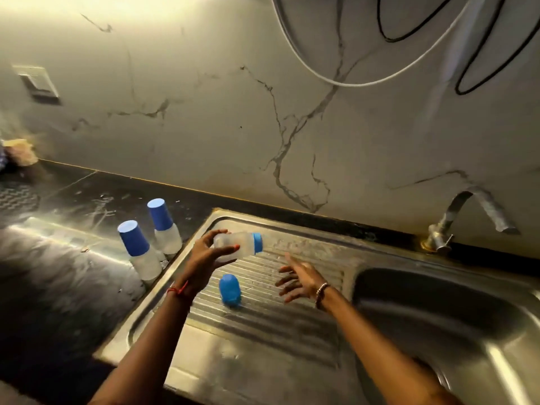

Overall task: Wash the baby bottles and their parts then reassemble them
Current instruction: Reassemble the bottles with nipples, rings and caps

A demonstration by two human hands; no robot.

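My left hand (208, 255) grips a clear baby bottle (233, 244) by its base, holding it sideways above the ribbed drainboard (263, 311). The bottle's blue collar ring (257, 242) points right. My right hand (301, 279) hovers just right of it, fingers spread and holding nothing. A loose blue cap (230, 289) lies on the drainboard below both hands. Two more clear bottles with blue caps, one nearer (139, 252) and one farther (165, 228), stand upright on the dark counter left of the sink unit.
The steel sink basin (438, 317) lies at the right, with a metal tap (467, 220) on the counter behind it. The dark wet counter (58, 258) stretches left. White and black cables (380, 80) hang against the marble wall.
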